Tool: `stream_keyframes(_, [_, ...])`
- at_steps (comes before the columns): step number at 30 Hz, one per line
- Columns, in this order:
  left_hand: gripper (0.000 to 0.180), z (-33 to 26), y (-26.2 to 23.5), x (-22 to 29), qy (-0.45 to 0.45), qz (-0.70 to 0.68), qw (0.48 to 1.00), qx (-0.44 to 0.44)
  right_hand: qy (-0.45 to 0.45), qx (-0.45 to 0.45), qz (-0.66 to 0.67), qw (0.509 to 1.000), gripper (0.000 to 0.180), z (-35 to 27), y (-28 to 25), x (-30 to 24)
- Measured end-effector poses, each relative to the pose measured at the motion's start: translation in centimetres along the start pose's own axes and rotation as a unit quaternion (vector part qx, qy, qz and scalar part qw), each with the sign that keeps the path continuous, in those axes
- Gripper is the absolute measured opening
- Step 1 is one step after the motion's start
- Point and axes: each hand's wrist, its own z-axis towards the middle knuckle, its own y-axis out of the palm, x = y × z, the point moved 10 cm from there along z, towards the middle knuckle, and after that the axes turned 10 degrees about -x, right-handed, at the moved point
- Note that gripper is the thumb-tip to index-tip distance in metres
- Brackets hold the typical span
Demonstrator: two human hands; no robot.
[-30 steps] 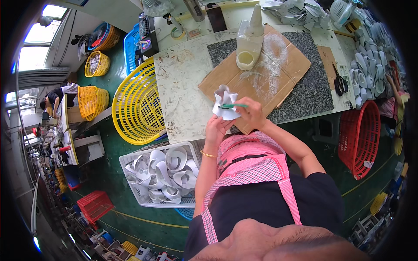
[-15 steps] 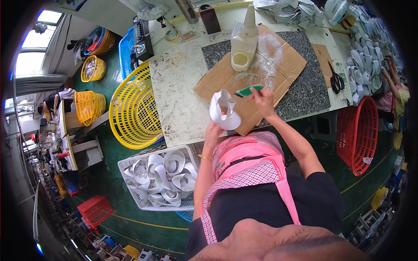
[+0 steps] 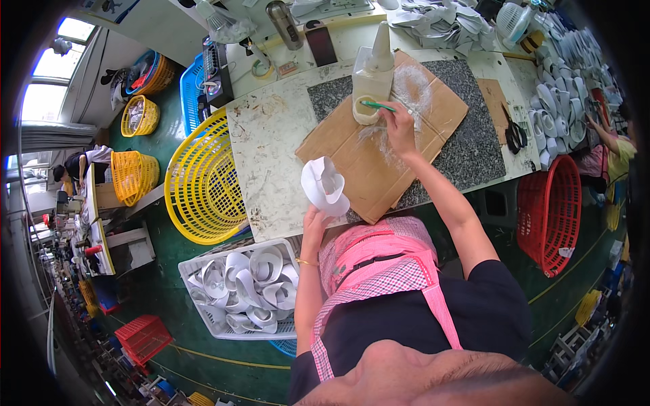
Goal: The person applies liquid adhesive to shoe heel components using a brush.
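White and curled, a shoe upper is pinched low in the left hand, probably keeping its rim clear. The right hand grips a green brush at the plastic bottle, cardboard likely shielding the counter.

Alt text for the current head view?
A person's right hand holds a green tool at the opening of a pale plastic container resting on cardboard, while the left hand holds a curved white piece. A light-coloured crate of similar white pieces sits at the person's left.
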Motion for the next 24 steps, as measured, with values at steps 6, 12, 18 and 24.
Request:
stream_keyframes(6, [0.041,1.8,-1.5,0.2,0.074,-0.055,0.996,-0.005,-0.156,-0.038,-0.122,0.979,0.012,1.7,0.4,-2.0])
stream_keyframes(12, [0.05,4.0,-8.0,-0.1,-0.002,-0.027,0.999,0.022,0.127,-0.006,-0.019,0.992,0.018,-0.3,-1.3,4.4])
stream_keyframes(18, [0.058,-1.1,-10.3,9.9,0.172,0.333,0.857,0.354,0.129,0.083,0.088,0.984,0.022,-1.8,-2.9,7.9])
stream_keyframes(24, [0.039,-10.6,-11.8,3.7,0.183,0.168,0.793,0.556,0.148,0.084,0.121,0.978,0.025,-1.6,-3.0,8.5])
